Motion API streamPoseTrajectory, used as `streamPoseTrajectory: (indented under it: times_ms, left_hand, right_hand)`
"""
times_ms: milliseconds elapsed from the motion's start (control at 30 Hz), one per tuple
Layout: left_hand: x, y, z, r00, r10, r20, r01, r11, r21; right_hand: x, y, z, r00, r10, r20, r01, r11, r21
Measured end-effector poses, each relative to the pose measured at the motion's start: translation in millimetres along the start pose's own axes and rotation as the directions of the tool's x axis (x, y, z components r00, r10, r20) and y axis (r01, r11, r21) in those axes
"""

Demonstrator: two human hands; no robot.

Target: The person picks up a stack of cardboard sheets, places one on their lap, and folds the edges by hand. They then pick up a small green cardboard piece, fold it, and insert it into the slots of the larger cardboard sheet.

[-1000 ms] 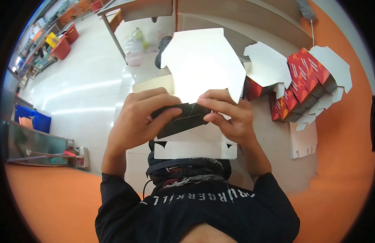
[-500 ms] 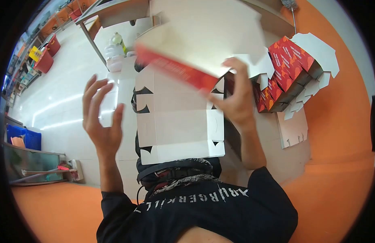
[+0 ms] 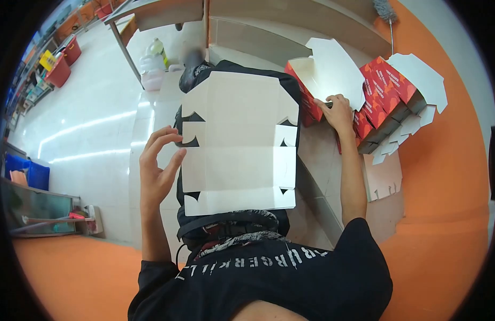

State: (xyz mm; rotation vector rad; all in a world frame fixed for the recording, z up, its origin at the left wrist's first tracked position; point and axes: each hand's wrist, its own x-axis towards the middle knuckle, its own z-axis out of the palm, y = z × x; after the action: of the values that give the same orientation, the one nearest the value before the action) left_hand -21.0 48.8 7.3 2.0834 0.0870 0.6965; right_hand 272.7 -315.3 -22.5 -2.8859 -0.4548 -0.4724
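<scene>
My right hand (image 3: 337, 111) grips the near edge of a red carton (image 3: 306, 80) with a white inside and a raised white lid flap. This carton sits at the left end of a row of similar red cartons (image 3: 378, 88), their white flaps standing out. Across my lap lies a flat, unfolded white carton blank (image 3: 239, 134) with crease lines and notched sides. At the blank's left edge hovers my left hand (image 3: 163, 163), fingers apart and curved, with nothing in it.
More flat blanks (image 3: 384, 174) lie on the floor below the carton row. Steps (image 3: 263, 40) rise ahead, beside a metal table (image 3: 167, 18). Plastic bottles (image 3: 154, 61) stand at the front left. The orange wall (image 3: 445, 176) is on my right.
My right hand has carried the red carton forward and right, setting it beside the row. The whole blank is now uncovered. My left hand has shifted right, closer to the blank's edge.
</scene>
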Motion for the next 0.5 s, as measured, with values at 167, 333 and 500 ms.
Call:
streamPoseTrajectory:
  times_ms: [167,333,500]
  left_hand:
    - [-4.5,-9.9,-4.4,0.997,-0.071,-0.004,0.071,0.997,0.027]
    - [-24.6,-28.0,4.5,0.977,-0.194,-0.084,0.202,0.973,0.108]
    - [-47.7,-44.3,22.7,0.932,-0.355,-0.068,0.36,0.93,0.069]
  right_hand:
    - [-6.9,-5.9,-7.3,1.0,-0.01,0.023,0.01,1.0,0.017]
    - [-34.9,-15.2,-4.0,0.969,-0.126,-0.213,0.173,0.96,0.222]
    - [-70.9,-40.8,0.0,0.975,0.217,-0.045,-0.164,0.843,0.512]
